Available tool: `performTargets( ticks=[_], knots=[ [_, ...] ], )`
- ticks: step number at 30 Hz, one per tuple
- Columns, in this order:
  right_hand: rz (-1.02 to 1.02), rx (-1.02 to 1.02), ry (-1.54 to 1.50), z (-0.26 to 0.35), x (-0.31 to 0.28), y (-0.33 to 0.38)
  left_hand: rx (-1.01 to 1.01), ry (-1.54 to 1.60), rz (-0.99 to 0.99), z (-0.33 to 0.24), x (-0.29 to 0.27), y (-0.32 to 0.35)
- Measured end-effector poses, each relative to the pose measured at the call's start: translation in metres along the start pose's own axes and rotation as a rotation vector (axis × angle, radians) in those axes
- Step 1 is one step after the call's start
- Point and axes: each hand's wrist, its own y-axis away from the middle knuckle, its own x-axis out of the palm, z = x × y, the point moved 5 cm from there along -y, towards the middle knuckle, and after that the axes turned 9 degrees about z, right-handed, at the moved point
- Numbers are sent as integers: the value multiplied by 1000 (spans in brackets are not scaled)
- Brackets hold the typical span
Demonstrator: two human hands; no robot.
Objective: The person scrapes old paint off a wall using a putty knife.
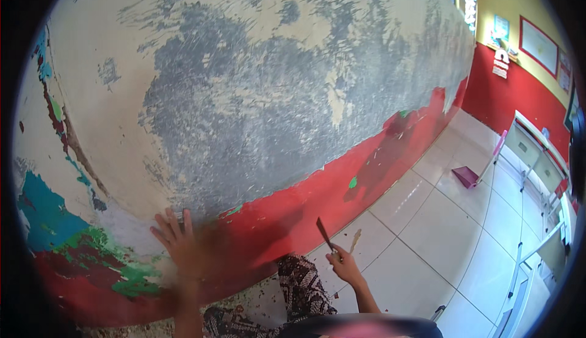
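My left hand (177, 240) lies with fingers spread against the wall (226, 106), where scraped grey and cream patches meet the red lower band (281, 216). Away from the wall, over the tiled floor, my right hand (345, 266) grips a scraper (323, 232) by its handle. Its dark, flat blade points up toward the red band without touching it. At the lower left, the wall surface is broken into flaking teal, green and dark red paint (49, 210).
Paint flakes lie on the white tiles (421, 216) beside my patterned trouser leg (302, 283). A pink dustpan (466, 177) rests further right. White tables (530, 145) line the right side. A framed board (539, 45) hangs on the far red-and-yellow wall.
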Motion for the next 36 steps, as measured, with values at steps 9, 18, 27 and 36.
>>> performTargets(
  ticks=[9, 18, 27, 36],
  knots=[
    [-185, 18, -266, 37, 5, 2, -34, -54, -209, 0, -53, -63],
    [-123, 22, -379, 50, -7, 9, 83, -102, -504, -26, -157, -206],
    [-237, 37, -650, 46, -35, 26, 218, -60, -623, -132, -174, -294],
    [-400, 115, -943, -3, -80, 79, 442, -55, -298, -247, -108, -260]
  ],
)
